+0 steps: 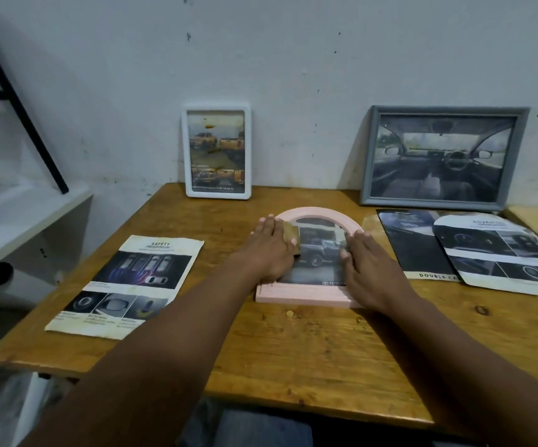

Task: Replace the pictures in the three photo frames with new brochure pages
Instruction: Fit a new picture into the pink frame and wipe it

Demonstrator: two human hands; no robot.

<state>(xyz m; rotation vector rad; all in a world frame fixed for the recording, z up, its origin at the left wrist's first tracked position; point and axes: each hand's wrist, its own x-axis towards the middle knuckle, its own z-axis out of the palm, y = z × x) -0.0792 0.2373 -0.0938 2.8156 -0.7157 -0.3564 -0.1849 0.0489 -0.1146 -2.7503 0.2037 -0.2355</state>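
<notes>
So the pink frame (313, 296), the one with the arched top, lay flat on the table (261, 350) pretty much dead centre, with both hands on top of it. Left hand (271, 250) was flat on the frame's left side, fingers straight and together, tips reaching up to the arch, thumb side over a brown bit (293, 233) tucked at the picture's edge; couldn't tell what that bit was. Right hand (371, 269) did the same on the right side: palm down, fingers straight, tips touching the arch, thumb lying on the truck picture (321, 253). Neither hand was pinching or curling round anything, just pressing flat. The truck picture showed in the gap between the two hands, sitting inside the frame. Behind, the white frame (217, 194) stood upright against the wall, off to the left of the hands, with orange trucks in it. The grey frame (368, 156) leaned on the wall to the right, showing a car interior. On the table left of the pink frame was the safety page (126, 285), well apart from it. On the right lay a dark page (403, 246) just beside the right hand, with an arch-cut page (499, 259) overlapping it.
</notes>
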